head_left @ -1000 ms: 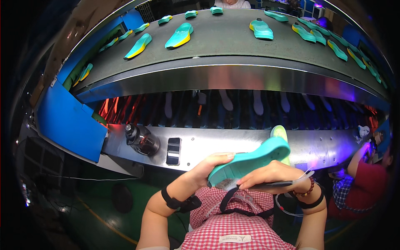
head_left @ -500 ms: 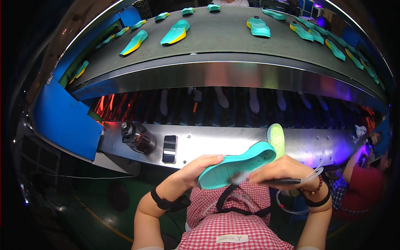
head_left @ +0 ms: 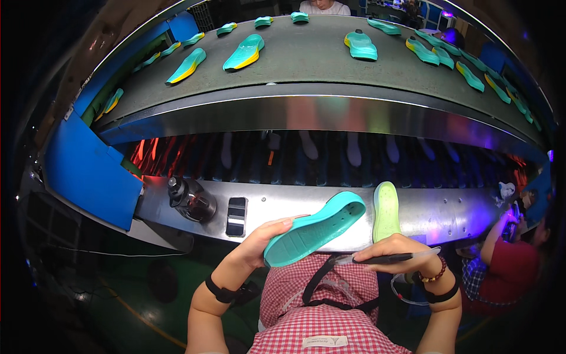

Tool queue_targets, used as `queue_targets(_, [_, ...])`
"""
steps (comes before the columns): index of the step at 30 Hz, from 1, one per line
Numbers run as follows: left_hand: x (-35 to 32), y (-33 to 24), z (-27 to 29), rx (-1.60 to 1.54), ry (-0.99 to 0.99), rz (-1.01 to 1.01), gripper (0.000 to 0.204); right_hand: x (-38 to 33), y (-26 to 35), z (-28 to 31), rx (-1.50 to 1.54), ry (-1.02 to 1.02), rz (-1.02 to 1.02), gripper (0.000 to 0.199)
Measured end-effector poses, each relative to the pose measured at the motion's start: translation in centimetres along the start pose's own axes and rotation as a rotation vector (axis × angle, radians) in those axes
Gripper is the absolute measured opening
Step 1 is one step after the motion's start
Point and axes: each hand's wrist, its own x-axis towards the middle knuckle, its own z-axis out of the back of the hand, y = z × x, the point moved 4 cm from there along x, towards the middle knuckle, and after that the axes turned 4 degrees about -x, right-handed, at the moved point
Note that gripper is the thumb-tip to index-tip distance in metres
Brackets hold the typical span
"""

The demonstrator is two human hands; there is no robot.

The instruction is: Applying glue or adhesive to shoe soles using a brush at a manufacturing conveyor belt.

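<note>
My left hand (head_left: 259,241) is closed around the heel end of a teal shoe sole (head_left: 309,231), tilted so its hollow, holed inner side faces me. In my right hand (head_left: 404,248) is a brush (head_left: 386,259) with a dark handle and a pale tip. That tip is below the sole and apart from it, in front of my checked apron (head_left: 330,292). A light green sole (head_left: 386,212) lies on the metal ledge just beyond my right hand.
The metal ledge (head_left: 295,206) carries a dark bottle (head_left: 191,199) and a phone (head_left: 236,216) at left. Beyond it, a conveyor belt (head_left: 295,59) holds several teal and yellow soles. A co-worker in red (head_left: 513,265) sits at right; another person (head_left: 324,7) is across the belt.
The brush has come out of the sole's inside and down toward me. My left hand has shifted the sole left and tilted its toe end up, uncovering more of the green sole.
</note>
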Motion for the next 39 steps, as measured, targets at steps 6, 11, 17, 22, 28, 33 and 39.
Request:
queue_targets(6, [2.3, 1.5, -1.8, -0.01, 0.062, -0.144, 0.053, 2.9, 1.5, -0.8, 0.292, -0.312, -0.151, 0.022])
queue_targets(11, [2.7, 2.0, -2.3, 0.019, -0.01, -0.248, 0.056, 3.6, -0.5, -2.6, 0.68, -0.555, -0.366, 0.017])
queue_targets(17, [2.8, 2.7, -2.1, 0.012, -0.083, -0.29, 0.055, 3.7, -1.4, -3.6, 0.707, -0.652, -0.355, 0.016])
queue_targets(22, [3.2, 3.3, -1.5, 0.04, -0.127, -0.282, 0.058, 3.8, -1.6, -3.4, 0.625, -0.664, -0.384, 0.015])
queue_targets(28, [3.2, 3.5, -1.3, 0.104, -0.145, -0.28, 0.058, 4.2, -1.6, -2.8, 0.593, -0.607, -0.415, 0.016])
queue_targets(33, [3.1, 3.4, -1.8, 0.162, -0.127, -0.255, 0.057, 4.3, -1.5, -2.5, 0.618, -0.603, -0.46, 0.016])
queue_targets(39, [2.8, 3.6, -1.8, 0.189, -0.169, -0.232, 0.057, 4.2, -1.9, -2.8, 0.597, -0.605, -0.456, 0.017])
